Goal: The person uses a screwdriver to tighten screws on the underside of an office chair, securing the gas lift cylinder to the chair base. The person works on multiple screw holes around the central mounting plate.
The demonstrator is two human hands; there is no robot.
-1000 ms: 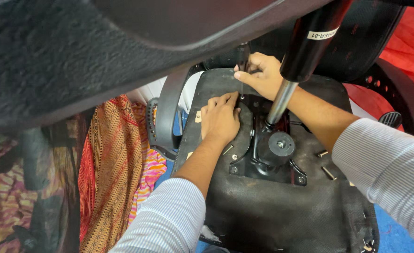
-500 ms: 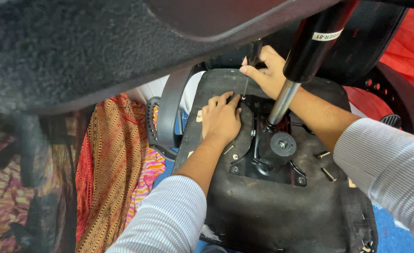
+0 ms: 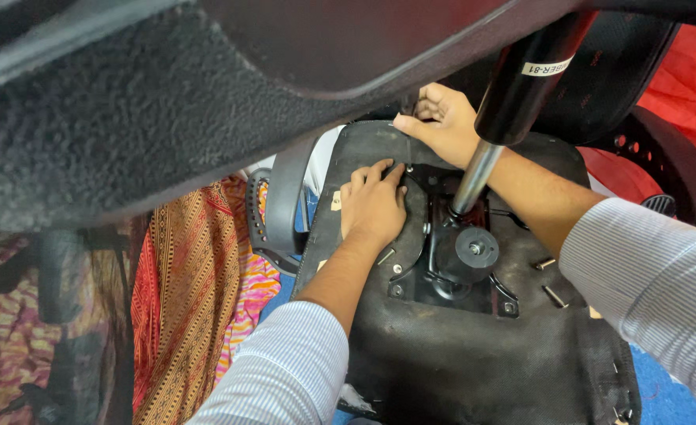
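Note:
An upturned black chair seat (image 3: 458, 370) lies below me with its metal mechanism plate (image 3: 411, 271) facing up. My left hand (image 3: 373, 206) lies flat on the plate's left edge, fingers together, holding nothing. My right hand (image 3: 442, 122) is at the seat's far edge, fingers closed around a dark tool (image 3: 408, 102) that is mostly hidden. A black gas cylinder (image 3: 525, 83) with a silver rod (image 3: 470, 177) rises from the plate beside my right wrist. A round black knob (image 3: 474, 248) sits at the base.
Loose bolts lie on the seat: one (image 3: 554, 296) at the right, another (image 3: 385, 256) by my left wrist. A grey armrest (image 3: 281, 212) sticks out at the left over patterned orange cloth (image 3: 198, 299). A big dark padded part (image 3: 127, 118) overhangs the top. Red fabric (image 3: 678, 86) lies right.
My right hand has lifted with the tool from the plate toward the seat's far edge; the thin shaft seen before is out of sight. My left hand has stayed put.

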